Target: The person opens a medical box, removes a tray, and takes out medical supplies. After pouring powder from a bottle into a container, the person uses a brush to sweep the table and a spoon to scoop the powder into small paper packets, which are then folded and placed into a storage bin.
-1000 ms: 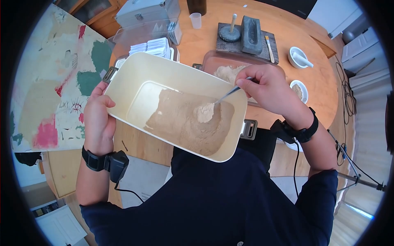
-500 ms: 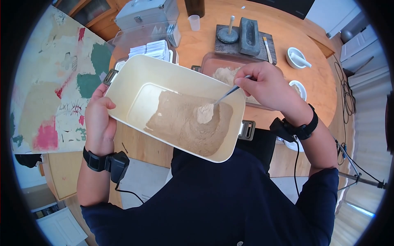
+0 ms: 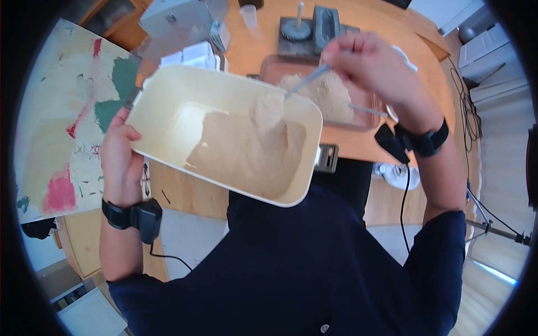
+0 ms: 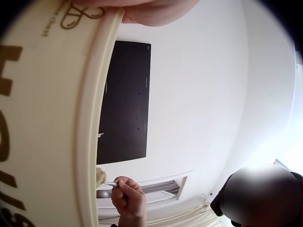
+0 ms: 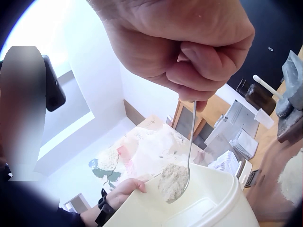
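Note:
My left hand (image 3: 120,159) grips the left end of a cream plastic bin (image 3: 188,123), thumb over the rim, and the bin tilts toward me. Pale brown powder (image 3: 235,154) lies in its lower right part. Brown lettering marks the bin's outer wall (image 4: 42,118) in the left wrist view. My right hand (image 3: 372,67) pinches the handle of a metal spoon (image 5: 192,137) near its end. A heaped scoop of powder (image 5: 173,182) sits in the spoon's bowl, raised over the powder in the bin.
Behind the bin stands a brown tray (image 3: 270,67) with a powder heap (image 3: 333,92) and a thin rod (image 3: 367,108). Farther back are a grey stone block (image 3: 327,28), a clear cup (image 3: 249,17), a metal case (image 3: 174,22) and white packets (image 3: 190,56). A painted board (image 3: 50,123) is at left.
My right hand has lifted the loaded spoon up out of the powder in the bin. Bin and left hand appear slightly farther left and higher in the head view, which has also shifted.

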Demonstrator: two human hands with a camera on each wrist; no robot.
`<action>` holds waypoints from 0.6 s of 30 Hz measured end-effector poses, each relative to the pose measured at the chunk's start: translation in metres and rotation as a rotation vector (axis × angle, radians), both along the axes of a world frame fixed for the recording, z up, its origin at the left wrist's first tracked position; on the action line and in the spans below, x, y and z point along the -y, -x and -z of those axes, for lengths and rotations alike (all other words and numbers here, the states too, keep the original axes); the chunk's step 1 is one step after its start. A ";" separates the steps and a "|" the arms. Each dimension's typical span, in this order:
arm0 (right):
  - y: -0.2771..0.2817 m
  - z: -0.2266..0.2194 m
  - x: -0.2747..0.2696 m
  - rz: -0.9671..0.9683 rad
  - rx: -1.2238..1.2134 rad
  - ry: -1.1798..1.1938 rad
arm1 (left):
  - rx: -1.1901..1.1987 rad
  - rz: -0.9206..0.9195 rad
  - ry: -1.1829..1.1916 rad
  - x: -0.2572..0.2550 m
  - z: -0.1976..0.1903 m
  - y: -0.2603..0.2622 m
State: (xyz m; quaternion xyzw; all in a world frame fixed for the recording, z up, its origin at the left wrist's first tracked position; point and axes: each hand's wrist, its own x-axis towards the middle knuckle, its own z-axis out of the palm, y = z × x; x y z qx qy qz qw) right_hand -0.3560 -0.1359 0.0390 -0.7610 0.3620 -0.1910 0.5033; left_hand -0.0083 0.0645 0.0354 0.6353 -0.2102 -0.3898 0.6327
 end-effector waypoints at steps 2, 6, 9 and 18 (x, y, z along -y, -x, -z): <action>0.001 -0.007 0.004 0.011 0.043 -0.034 | -0.011 0.031 -0.021 0.000 0.003 0.001; 0.000 -0.021 0.009 0.158 -0.059 -0.145 | -0.010 0.022 -0.020 -0.002 0.008 -0.013; 0.007 -0.024 0.021 0.129 0.067 -0.190 | 0.036 0.004 -0.009 -0.001 0.005 -0.011; 0.063 -0.022 0.062 0.220 0.078 -0.095 | 0.001 -0.039 -0.021 -0.002 0.013 -0.017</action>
